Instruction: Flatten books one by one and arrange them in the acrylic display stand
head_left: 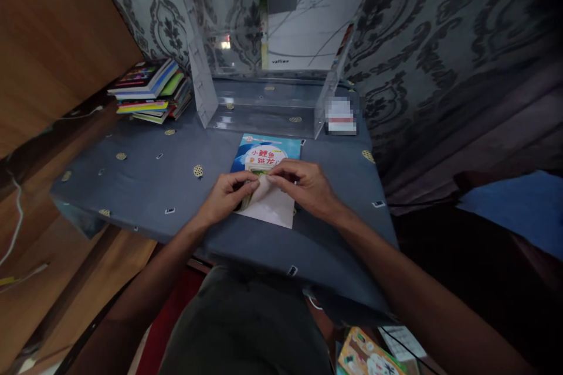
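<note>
A blue picture book (pixel 281 142) with a Chinese title lies on the cloth-covered table in front of me. Over its lower part is a white sheet of paper (pixel 275 205), its upper edge lifted and curled between my hands. A small green-and-pale printed patch shows under the lifted edge; what it belongs to is unclear. My left hand (pixel 227 192) pinches the paper at its left, thumb and index finger together. From the other side, my right hand (pixel 305 183) pinches the raised edge, its fingertips close to the left ones. Both hands partly cover the book.
Behind the book stands a clear acrylic rack (pixel 264 120) with upright side panels. A stack of books (pixel 152 91) sits at the back left, and a white box (pixel 342 115), blurred out, at the right. A white printed panel (pixel 316 23) leans at the back. Below the table is an orange book (pixel 367 354).
</note>
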Available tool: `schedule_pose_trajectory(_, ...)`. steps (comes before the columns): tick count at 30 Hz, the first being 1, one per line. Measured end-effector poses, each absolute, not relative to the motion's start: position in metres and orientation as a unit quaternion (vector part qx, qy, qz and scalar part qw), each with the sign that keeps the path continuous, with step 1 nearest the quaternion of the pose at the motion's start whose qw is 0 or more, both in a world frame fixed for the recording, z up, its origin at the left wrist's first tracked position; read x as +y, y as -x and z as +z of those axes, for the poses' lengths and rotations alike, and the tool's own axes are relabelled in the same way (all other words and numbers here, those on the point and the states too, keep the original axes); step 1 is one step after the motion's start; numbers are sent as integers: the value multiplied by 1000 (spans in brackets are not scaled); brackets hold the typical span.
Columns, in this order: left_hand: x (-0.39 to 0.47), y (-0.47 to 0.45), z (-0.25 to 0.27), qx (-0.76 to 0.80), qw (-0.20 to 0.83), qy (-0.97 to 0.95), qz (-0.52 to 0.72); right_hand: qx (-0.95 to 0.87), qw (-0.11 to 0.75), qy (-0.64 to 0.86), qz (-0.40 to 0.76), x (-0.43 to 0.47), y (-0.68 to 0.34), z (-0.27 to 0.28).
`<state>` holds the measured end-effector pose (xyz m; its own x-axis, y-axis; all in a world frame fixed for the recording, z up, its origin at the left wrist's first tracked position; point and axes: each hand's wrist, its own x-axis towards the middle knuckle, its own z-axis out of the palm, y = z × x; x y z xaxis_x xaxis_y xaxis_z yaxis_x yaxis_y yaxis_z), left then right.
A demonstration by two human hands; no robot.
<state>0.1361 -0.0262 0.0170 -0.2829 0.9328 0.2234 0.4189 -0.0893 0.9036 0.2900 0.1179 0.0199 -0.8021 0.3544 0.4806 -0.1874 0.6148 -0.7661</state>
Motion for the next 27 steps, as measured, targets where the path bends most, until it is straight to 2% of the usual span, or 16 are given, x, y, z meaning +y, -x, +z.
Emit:
schedule_pose_trajectory(5,-24,-132,16,601,338,-524,500,-842,300,59,445,115,-301,14)
schedule_pose_trajectory(11,-25,-130,14,599,384,-494,500,-837,298,64,455,114,-306,8)
schedule_pose_trajectory(17,-25,-127,16,596,393,-498,492,-816,304,58,489,112,-306,5)
schedule_pose_trajectory(27,-26,-125,14,595,389,-495,501,-835,315,21,450,113,-307,7)
